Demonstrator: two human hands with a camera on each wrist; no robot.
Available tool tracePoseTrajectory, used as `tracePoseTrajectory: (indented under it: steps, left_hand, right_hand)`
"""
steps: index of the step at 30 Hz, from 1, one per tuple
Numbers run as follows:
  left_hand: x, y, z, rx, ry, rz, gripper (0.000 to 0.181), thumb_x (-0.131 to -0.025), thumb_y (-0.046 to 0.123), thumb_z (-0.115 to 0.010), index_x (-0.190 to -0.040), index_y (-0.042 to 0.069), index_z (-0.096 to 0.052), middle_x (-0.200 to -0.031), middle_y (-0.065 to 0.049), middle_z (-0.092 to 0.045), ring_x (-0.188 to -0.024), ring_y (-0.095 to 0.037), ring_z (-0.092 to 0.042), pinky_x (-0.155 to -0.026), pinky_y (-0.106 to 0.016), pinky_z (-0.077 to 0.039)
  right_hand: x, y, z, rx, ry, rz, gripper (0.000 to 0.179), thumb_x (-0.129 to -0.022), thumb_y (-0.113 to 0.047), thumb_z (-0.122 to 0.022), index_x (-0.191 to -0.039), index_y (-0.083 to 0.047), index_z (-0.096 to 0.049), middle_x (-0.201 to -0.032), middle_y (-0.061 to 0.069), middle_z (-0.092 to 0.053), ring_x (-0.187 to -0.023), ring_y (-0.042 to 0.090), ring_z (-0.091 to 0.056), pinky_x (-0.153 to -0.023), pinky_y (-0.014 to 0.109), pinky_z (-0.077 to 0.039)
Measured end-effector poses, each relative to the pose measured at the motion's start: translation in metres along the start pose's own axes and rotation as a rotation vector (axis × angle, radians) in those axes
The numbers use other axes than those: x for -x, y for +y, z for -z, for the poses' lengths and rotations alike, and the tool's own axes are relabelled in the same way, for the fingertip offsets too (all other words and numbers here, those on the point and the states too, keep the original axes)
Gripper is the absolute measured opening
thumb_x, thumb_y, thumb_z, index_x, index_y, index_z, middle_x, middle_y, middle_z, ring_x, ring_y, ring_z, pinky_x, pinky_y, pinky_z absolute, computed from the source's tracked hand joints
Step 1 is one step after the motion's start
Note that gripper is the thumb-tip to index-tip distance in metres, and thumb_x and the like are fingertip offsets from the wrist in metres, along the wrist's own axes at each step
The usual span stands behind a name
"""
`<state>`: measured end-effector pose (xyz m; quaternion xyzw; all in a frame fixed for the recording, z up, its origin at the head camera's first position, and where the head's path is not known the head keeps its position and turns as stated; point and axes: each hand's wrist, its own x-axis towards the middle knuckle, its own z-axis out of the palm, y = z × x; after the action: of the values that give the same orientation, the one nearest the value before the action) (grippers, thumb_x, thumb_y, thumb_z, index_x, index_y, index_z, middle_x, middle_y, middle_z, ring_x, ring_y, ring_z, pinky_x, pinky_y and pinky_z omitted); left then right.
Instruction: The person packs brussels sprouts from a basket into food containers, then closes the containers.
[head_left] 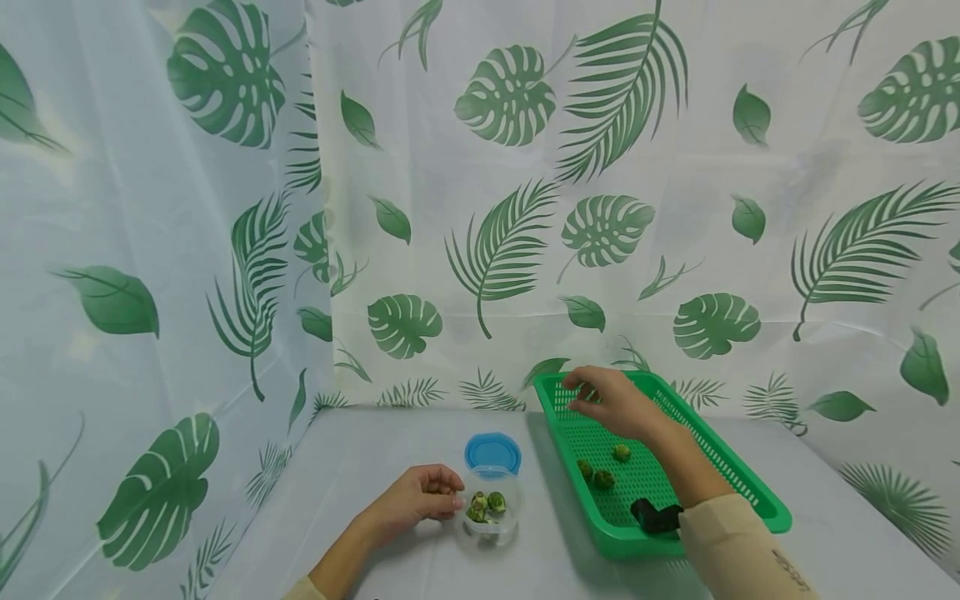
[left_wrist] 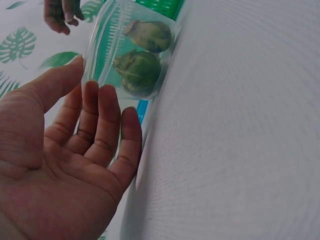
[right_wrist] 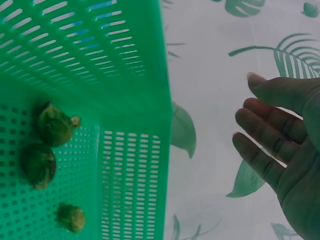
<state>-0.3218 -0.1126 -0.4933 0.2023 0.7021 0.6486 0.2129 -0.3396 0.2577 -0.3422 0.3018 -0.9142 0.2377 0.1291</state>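
My left hand (head_left: pixel 422 497) is beside a small clear plastic tub (head_left: pixel 504 521), its fingers loosely bent and its fingertips right at the rim in the left wrist view. Several Brussels sprouts (head_left: pixel 496 502) lie in the tub. With fingers spread loosely and nothing between them, my right hand (head_left: pixel 615 402) hovers over the far part of a green perforated basket (head_left: pixel 555 408). Three more sprouts lie on the basket's floor, one (head_left: pixel 622 452) apart from the other two (right_wrist: pixel 38 165). The right wrist view shows this hand (right_wrist: pixel 285 135) higher than the basket's rim.
A blue lid (head_left: pixel 492 452) lies on the white table (head_left: pixel 390 442) just behind the tub. Beside the right sleeve (head_left: pixel 731 533), a black device (head_left: pixel 656 516) overlaps the basket's near end. A leaf-patterned curtain (head_left: pixel 525 250) hangs behind the table and along its left.
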Motion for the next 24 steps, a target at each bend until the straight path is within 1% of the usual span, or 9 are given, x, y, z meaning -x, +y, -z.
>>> tracePoseTrajectory:
  steps: [8, 18, 22, 24]
  left_hand:
    - [0.0, 0.0, 0.0, -0.001, 0.0, 0.001, 0.041, -0.094, 0.019, -0.077, -0.122, -0.007, -0.063, -0.09, 0.001, -0.068, -0.083, -0.012, -0.067, -0.075, -0.029, -0.057]
    - [0.0, 0.001, 0.0, -0.002, 0.011, 0.003, 0.038, -0.094, 0.017, -0.077, -0.121, -0.007, -0.064, -0.089, 0.001, -0.068, -0.083, -0.012, -0.066, -0.074, -0.029, -0.057]
    - [0.0, 0.001, -0.001, 0.0, 0.01, 0.004, 0.038, -0.094, 0.017, -0.077, -0.121, -0.007, -0.064, -0.089, 0.001, -0.068, -0.083, -0.012, -0.066, -0.075, -0.029, -0.057]
    - [0.0, 0.001, -0.001, 0.001, 0.009, 0.004, 0.038, -0.094, 0.017, -0.077, -0.121, -0.007, -0.063, -0.089, 0.001, -0.068, -0.083, -0.012, -0.066, -0.075, -0.029, -0.057]
  right_hand:
    - [0.0, 0.009, -0.004, -0.026, -0.004, -0.032, 0.026, -0.097, -0.008, -0.072, -0.122, -0.004, -0.068, -0.121, 0.014, -0.07, -0.103, 0.032, -0.07, -0.089, 0.042, -0.057]
    - [-0.001, 0.021, -0.01, -0.061, -0.017, -0.09, 0.024, -0.097, -0.009, -0.072, -0.121, -0.006, -0.069, -0.12, 0.013, -0.07, -0.104, 0.03, -0.069, -0.087, 0.042, -0.057]
    - [0.0, 0.028, -0.014, -0.066, -0.022, -0.096, 0.025, -0.098, -0.01, -0.072, -0.122, -0.005, -0.069, -0.12, 0.014, -0.07, -0.104, 0.029, -0.069, -0.087, 0.042, -0.058]
    - [0.001, 0.03, -0.015, -0.078, -0.029, -0.095, 0.026, -0.098, -0.01, -0.072, -0.123, -0.004, -0.068, -0.121, 0.015, -0.07, -0.105, 0.03, -0.069, -0.088, 0.043, -0.057]
